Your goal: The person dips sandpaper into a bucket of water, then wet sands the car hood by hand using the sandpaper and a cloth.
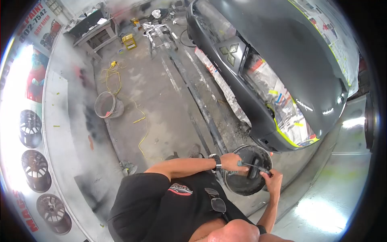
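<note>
Head view, slim grey piece (253, 165) between hands (231, 162) (274, 180), over tub (241, 186)

So the getup here is a black short-sleeved tee (149, 207), filling the bottom middle of the frame. Little chest logo (180, 190) in red, white and dark, lettering too small for me to read. Greyish-lensed glasses (218, 205) hooked on the front. Chunky dark watch (218, 161), left wrist. Left hand (231, 162) and right hand (274, 181) both bare.
</note>
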